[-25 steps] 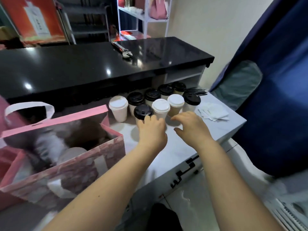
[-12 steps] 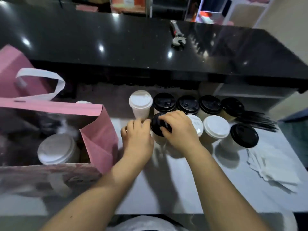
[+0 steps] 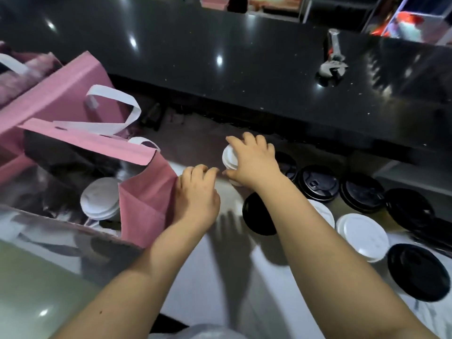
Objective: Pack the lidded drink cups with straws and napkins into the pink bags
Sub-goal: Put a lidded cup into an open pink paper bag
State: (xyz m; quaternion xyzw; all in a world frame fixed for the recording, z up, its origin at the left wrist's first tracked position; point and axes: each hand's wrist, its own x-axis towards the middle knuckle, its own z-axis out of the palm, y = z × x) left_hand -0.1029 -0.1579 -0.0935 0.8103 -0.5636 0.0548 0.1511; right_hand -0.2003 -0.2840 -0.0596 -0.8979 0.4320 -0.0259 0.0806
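Observation:
My right hand reaches over the table and grips a white-lidded cup from above at the back left of the cup group. Just left of that cup, my left hand rests beside the open pink bag with its fingers loosely curled, holding nothing. One white-lidded cup stands inside the bag. Several black-lidded cups and white-lidded cups stand in rows to the right, one black-lidded cup partly under my right forearm. No straws or napkins are clearly visible.
A second pink bag with white handles stands behind the open one. A raised black counter runs along the back with a wrench on it. The white table lies bare between my forearms.
My right hand left the black-lidded cup and moved back-left onto the white-lidded cup. My left hand shifted left beside the bag. The view tilted lower and closer.

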